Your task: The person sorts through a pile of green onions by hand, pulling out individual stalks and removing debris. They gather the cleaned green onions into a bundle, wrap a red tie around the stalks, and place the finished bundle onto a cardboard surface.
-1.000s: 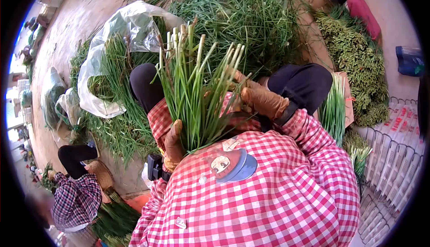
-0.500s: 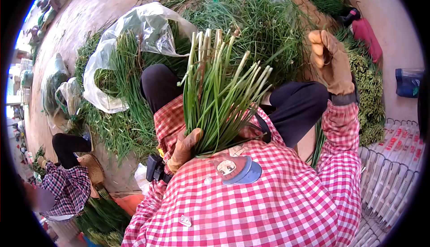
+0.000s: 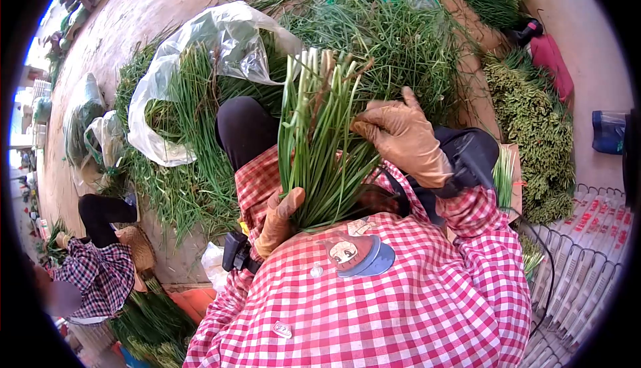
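My left hand [image 3: 280,220], in a tan glove, is wrapped round the lower part of a bunch of green chive stalks [image 3: 320,148] in front of my chest. The pale cut ends point upward and away from me. At the right side of the bunch is my right hand [image 3: 406,140], also gloved, its fingers bent and pressed in against the outer stalks. One finger of this hand sticks up. The bent fingertips partly hide the stalks they meet.
A heap of loose chives [image 3: 394,54] lies beyond my knees. A clear plastic bag [image 3: 234,31] with more stalks is at left. Bundles with budded tips [image 3: 531,134] line the right side, near stacked white wire-edged trays [image 3: 587,254]. Another person [image 3: 93,274] sits at far left.
My right hand has come in from the upper right to the side of the bunch. The spread stalks on that side are now drawn closer together. The left hand keeps its hold.
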{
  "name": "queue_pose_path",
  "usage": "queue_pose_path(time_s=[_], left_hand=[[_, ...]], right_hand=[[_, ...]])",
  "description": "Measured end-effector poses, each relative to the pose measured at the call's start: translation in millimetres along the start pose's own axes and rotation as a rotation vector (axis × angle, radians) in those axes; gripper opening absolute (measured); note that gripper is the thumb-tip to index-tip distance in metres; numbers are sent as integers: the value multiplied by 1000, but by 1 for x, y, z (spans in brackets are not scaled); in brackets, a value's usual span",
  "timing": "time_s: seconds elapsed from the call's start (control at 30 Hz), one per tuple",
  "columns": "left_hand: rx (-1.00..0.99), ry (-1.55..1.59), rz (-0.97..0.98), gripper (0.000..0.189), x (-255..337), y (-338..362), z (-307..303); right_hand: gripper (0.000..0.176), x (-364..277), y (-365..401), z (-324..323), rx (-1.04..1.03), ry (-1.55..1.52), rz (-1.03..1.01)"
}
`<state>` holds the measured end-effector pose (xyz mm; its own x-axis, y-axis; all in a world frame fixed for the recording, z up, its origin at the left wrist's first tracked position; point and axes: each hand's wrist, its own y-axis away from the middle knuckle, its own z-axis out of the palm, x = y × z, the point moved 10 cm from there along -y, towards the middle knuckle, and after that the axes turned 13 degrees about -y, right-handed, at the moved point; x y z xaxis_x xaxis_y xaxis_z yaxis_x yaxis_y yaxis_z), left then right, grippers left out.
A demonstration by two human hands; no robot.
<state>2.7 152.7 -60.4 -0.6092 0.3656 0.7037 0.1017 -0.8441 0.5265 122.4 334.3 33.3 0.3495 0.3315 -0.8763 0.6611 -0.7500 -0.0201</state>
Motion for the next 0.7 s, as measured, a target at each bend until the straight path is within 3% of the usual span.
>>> queue_pose_path(time_s=[0.07,0.1,0.13,0.2,0.27,0.3,0.33,0.37,0.4,0.47,0.53,0.6,0.63,0.7], left_hand=[[-14,-56,26,52,-15,-6,-16],[-19,-50,7,52,-15,-7,-13],[-23,-43,-10,51,-12,-6,-9],[-24,-28,-39,51,-3,-1,1],[-23,-13,-58,50,2,1,8],[-17,-108,43,50,5,0,6],[-2,-202,144,50,8,0,4],[36,-170,71,49,5,0,4],[69,-143,-8,49,2,2,5],[46,-276,43,44,11,5,14],[-45,-397,179,42,13,9,15],[-28,-452,177,41,17,13,13],[7,-405,168,41,17,14,11],[50,-322,172,42,23,14,12]], right_hand=[[9,20,-5,2,-51,-89,206],[5,40,-7,-7,83,-192,452],[7,24,-16,-29,130,-89,-4],[15,13,-19,-75,354,350,-436],[36,39,-30,-93,556,1127,-398],[47,11,-34,-123,618,553,-234],[50,-26,-35,-111,501,416,-342],[53,-58,-32,-98,385,278,-443],[58,-85,-29,-72,158,402,-487],[84,-80,-28,-28,-28,598,-353],[94,-58,-29,3,-113,653,-339],[99,-45,-33,28,-313,505,-168],[84,-42,-31,32,-308,434,-148],[73,-33,-30,34,-302,318,-74]])
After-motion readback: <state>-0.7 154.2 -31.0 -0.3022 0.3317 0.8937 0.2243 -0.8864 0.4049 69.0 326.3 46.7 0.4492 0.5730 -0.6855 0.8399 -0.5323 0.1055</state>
